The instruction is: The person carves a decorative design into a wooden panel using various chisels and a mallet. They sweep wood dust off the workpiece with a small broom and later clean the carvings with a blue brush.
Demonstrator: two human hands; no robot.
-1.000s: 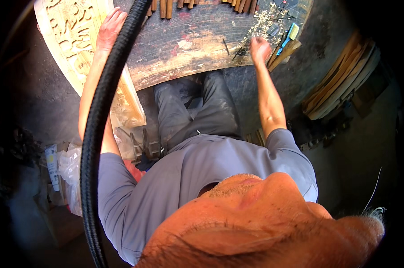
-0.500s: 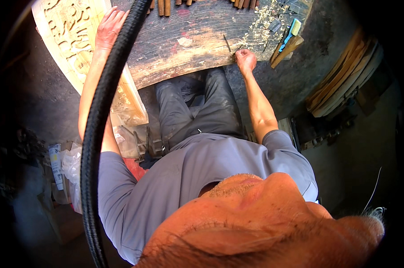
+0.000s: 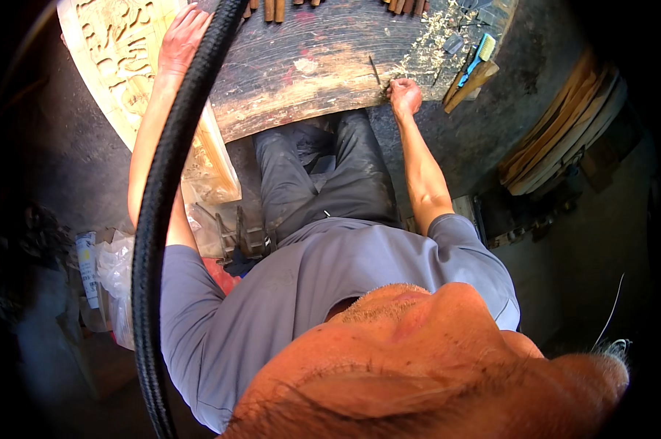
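Carved wooden panel (image 3: 133, 51): located at the left of the tabletop (image 3: 308, 88), its near end extending past the tabletop's near edge. Openwork cuts and relief are visible on its face.

Left hand (image 3: 182, 42): laid along the panel's right border, fingers extended and grip wide. The black braided cable (image 3: 171, 157) crosses the view in front of part of this hand.

Right hand (image 3: 405, 96): at the near edge of the tabletop, fingers curled and grip narrow. Cannot tell whether anything is pinched between the fingertips. A thin dark rod (image 3: 375, 72) lies just beside it, to the left.

Surroundings: pale wood shavings (image 3: 431, 55) are scattered beyond the right hand, with a grey block (image 3: 453, 44) among them. To the right lie a blue brush (image 3: 473, 67) with pale bristles and, close by, a wooden-handled tool (image 3: 468, 89). Wooden handles (image 3: 274, 10) are lined up at the far side, in at least 2 groups.
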